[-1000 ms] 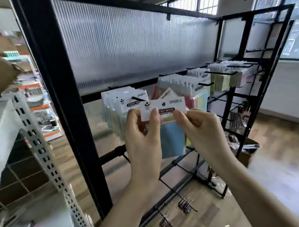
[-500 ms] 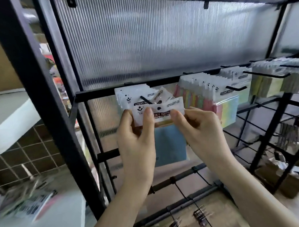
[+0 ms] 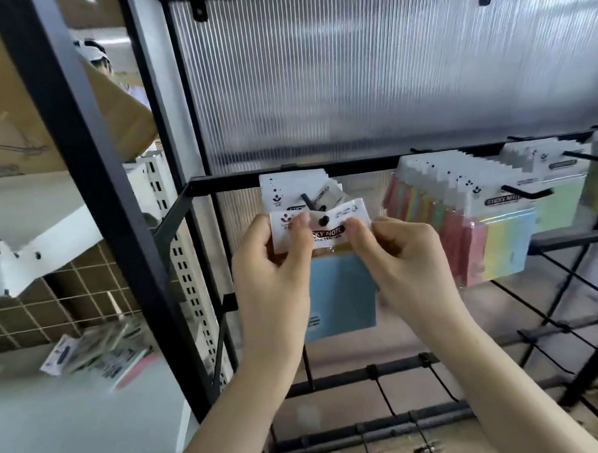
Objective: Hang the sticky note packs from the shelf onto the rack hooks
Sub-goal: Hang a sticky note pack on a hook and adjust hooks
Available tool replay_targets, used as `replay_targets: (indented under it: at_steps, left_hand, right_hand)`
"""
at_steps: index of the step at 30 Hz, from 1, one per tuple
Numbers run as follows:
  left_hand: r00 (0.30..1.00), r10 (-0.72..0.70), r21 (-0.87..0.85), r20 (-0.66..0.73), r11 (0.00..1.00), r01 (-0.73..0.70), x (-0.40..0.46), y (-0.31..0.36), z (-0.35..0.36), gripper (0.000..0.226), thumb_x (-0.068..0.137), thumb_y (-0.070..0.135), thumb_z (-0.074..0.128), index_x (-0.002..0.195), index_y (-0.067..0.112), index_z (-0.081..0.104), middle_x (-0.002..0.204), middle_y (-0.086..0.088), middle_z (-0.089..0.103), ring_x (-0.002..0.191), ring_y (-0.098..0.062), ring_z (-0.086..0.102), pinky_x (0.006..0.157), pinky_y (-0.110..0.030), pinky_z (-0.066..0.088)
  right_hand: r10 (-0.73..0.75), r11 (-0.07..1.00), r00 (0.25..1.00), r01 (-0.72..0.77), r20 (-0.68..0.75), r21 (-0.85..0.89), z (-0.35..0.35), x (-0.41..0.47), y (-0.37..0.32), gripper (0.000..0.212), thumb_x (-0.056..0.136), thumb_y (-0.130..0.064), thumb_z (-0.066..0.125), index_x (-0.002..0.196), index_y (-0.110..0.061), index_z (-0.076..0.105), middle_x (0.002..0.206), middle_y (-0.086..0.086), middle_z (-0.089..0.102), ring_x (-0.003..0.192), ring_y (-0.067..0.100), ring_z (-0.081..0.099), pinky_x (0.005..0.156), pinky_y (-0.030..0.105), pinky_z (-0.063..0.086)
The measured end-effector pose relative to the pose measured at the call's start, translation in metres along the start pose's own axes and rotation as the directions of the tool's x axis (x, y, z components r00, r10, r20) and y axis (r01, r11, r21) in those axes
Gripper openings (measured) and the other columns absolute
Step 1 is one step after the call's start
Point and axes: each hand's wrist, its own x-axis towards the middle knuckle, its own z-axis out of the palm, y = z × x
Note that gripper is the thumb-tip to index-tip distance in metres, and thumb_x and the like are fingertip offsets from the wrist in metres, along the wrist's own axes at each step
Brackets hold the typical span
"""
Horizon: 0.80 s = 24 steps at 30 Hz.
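A blue sticky note pack (image 3: 341,293) with a white header card hangs between both hands. My left hand (image 3: 275,268) pinches the card's left side, and my right hand (image 3: 405,256) pinches its right side. The hole in the card sits at the tip of a black rack hook (image 3: 306,201), in front of several packs (image 3: 289,189) hanging on that same hook. More packs (image 3: 462,226) in pink, yellow and green hang on the hook to the right.
The black rack frame (image 3: 93,187) stands at left, with a ribbed plastic panel (image 3: 352,70) behind the hooks. Loose packs (image 3: 97,358) lie on the white shelf (image 3: 76,424) at lower left. Bare hooks (image 3: 552,321) jut out at lower right. A person stands behind the cardboard at upper left.
Both hands carried the blue pack up and in to the hook; its card hole now meets the hook's tip. The camera swung left and closer to the rack.
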Motion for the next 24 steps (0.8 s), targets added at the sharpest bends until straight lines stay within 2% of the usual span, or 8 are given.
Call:
replay_targets:
  at_steps: [2,4,7,9,12,15,20,24]
  left_hand:
    - [1.000,0.000,0.037,-0.018,0.999,0.001,0.000,-0.005,0.001,0.040,0.092,0.033,0.059,0.071,0.001,0.047,0.056,-0.003,0.042,0.052,-0.009,0.037,0.049,-0.016,0.031]
    - [0.999,0.005,0.064,-0.044,0.998,-0.002,0.002,-0.010,0.002,0.040,0.088,0.038,0.059,0.070,0.006,0.044,0.056,0.006,0.040,0.052,-0.003,0.037,0.051,-0.014,0.032]
    - [0.995,0.021,0.102,-0.095,0.995,-0.011,0.006,-0.020,0.003,0.031,0.083,0.040,0.060,0.082,0.010,0.054,0.067,0.012,0.052,0.063,0.001,0.050,0.061,-0.010,0.039]
    - [0.993,0.045,0.147,-0.106,0.989,-0.029,0.009,-0.026,0.003,0.030,0.081,0.040,0.061,0.088,0.011,0.055,0.076,0.011,0.055,0.071,0.003,0.052,0.068,-0.009,0.040]
    - [0.993,0.056,0.202,-0.108,0.979,-0.033,0.011,-0.033,0.003,0.026,0.083,0.037,0.062,0.087,0.013,0.055,0.077,0.011,0.055,0.072,0.003,0.053,0.067,-0.008,0.041]
    - [0.993,0.045,0.221,-0.108,0.975,-0.021,0.014,-0.037,0.004,0.019,0.087,0.031,0.063,0.082,0.017,0.052,0.072,0.010,0.053,0.067,0.001,0.051,0.061,-0.009,0.039]
    - [0.988,0.061,0.266,-0.145,0.964,-0.021,0.023,-0.043,0.009,0.020,0.089,0.022,0.065,0.081,0.009,0.051,0.071,0.004,0.051,0.064,-0.006,0.047,0.058,-0.012,0.038]
    - [0.983,0.083,0.323,-0.163,0.946,-0.026,0.029,-0.049,0.012,0.022,0.088,0.025,0.064,0.089,0.006,0.052,0.081,-0.008,0.054,0.071,-0.021,0.051,0.061,-0.031,0.045]
  right_hand:
    - [-0.004,0.998,1.000,0.004,-0.009,-0.060,0.001,0.003,0.005,0.055,0.085,-0.051,0.051,0.048,-0.014,0.037,0.050,-0.008,0.034,0.047,0.011,0.032,0.049,0.031,0.029]
    - [0.005,0.992,1.000,-0.006,-0.006,-0.122,0.002,0.004,0.010,0.058,0.083,-0.059,0.047,0.050,-0.011,0.048,0.054,-0.006,0.043,0.050,0.016,0.043,0.051,0.033,0.036]
    - [-0.003,0.964,0.999,-0.006,-0.033,-0.266,0.002,0.006,0.018,0.061,0.081,-0.068,0.044,0.056,-0.014,0.059,0.063,-0.009,0.052,0.058,0.015,0.053,0.052,0.032,0.042]
    - [-0.040,0.941,0.997,0.013,-0.071,-0.338,0.001,0.007,0.023,0.062,0.080,-0.070,0.044,0.056,-0.015,0.060,0.063,-0.007,0.054,0.058,0.016,0.053,0.049,0.029,0.040]
    - [-0.097,0.913,0.987,0.038,-0.126,-0.406,-0.002,0.009,0.031,0.063,0.081,-0.069,0.044,0.053,-0.015,0.055,0.059,-0.004,0.052,0.055,0.019,0.049,0.046,0.029,0.037]
    - [-0.134,0.940,0.980,0.077,-0.150,-0.334,-0.005,0.010,0.039,0.064,0.085,-0.065,0.044,0.055,-0.010,0.057,0.059,-0.004,0.052,0.054,0.022,0.050,0.045,0.033,0.038]
    - [-0.227,0.954,0.946,0.168,-0.230,-0.250,-0.013,0.004,0.053,0.059,0.094,-0.045,0.043,0.063,0.000,0.063,0.063,0.002,0.052,0.060,0.024,0.050,0.048,0.042,0.041]
    - [-0.266,0.957,0.937,0.230,-0.227,-0.175,-0.020,-0.003,0.056,0.045,0.097,-0.031,0.038,0.077,-0.005,0.069,0.075,0.002,0.055,0.072,0.021,0.051,0.062,0.033,0.041]
